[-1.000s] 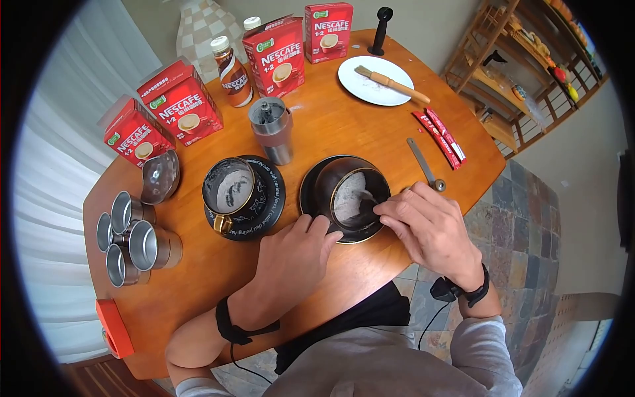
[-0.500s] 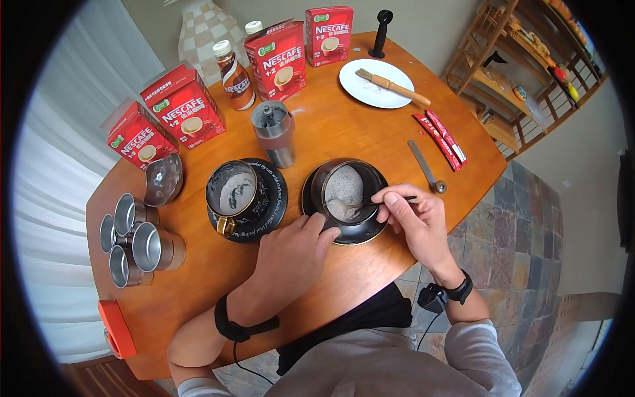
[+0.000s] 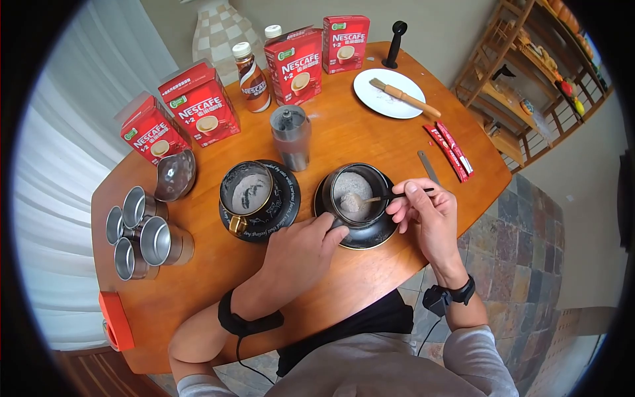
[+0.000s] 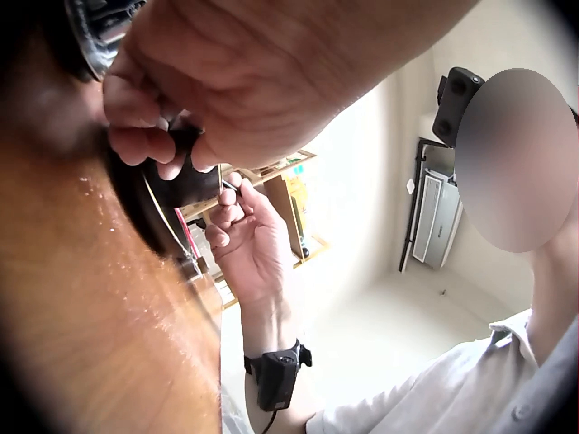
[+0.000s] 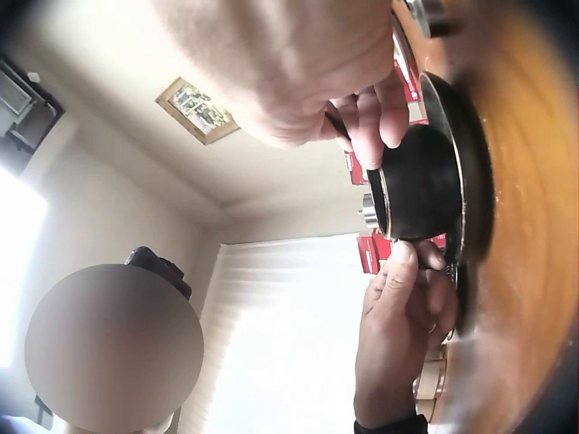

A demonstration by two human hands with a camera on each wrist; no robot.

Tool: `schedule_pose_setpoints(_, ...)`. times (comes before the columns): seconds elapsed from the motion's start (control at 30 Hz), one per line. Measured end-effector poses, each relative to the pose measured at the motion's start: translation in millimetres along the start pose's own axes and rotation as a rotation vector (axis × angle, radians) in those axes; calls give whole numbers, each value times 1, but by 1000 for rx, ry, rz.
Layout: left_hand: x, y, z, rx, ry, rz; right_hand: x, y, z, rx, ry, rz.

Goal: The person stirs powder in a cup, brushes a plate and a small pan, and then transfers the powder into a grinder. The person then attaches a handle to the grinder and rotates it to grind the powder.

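Note:
In the head view a black cup (image 5: 421, 181) with a thin gold rim stands on a black saucer (image 3: 374, 237), pale grey powder (image 3: 354, 184) inside it. My left hand (image 3: 301, 251) is at the near left side of this cup, fingers curled round its handle, which they mostly cover. Between the thumb and fingers of my right hand (image 3: 430, 218) is the dark handle of a small spoon (image 3: 378, 198). The spoon's bowl sits inside the cup, heaped with powder. To the left, a second black cup (image 3: 227, 188) with powder rests on a lettered saucer (image 3: 286, 192).
A coffee grinder (image 3: 291, 135) stands behind the cups. Several metal cups (image 3: 173, 241) and a dark bowl (image 3: 176, 175) are on the left. Red coffee boxes (image 3: 294, 69) line the back. A brush (image 3: 407, 99) lies across a white plate (image 3: 370, 109), near red sachets (image 3: 450, 152).
My right hand has turned and moved slightly back, bringing the spoon into sight with powder in its bowl. The tilted cup now stands more upright. My left hand stays at the cup.

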State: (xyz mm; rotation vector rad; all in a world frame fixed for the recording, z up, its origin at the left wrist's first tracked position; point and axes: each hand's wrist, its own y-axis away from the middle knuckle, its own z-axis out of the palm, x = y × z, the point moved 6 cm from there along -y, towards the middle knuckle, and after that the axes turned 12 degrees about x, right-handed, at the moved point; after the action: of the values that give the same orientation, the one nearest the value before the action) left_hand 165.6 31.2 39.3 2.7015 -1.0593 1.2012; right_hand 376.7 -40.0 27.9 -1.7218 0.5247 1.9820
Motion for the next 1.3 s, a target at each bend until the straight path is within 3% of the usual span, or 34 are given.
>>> schedule_pose_setpoints(0.5, -11, -3, 3, -48, 53, -101, -9, -4, -4, 70, 30, -79)
schedule_pose_setpoints(0.6, -14, -5, 4, -125, 42, -177, -8, -6, -5, 69, 28, -75)
schedule_pose_setpoints(1.3, -14, -6, 2, -132, 105, -171, -13, -20, -1, 99, -9, -57)
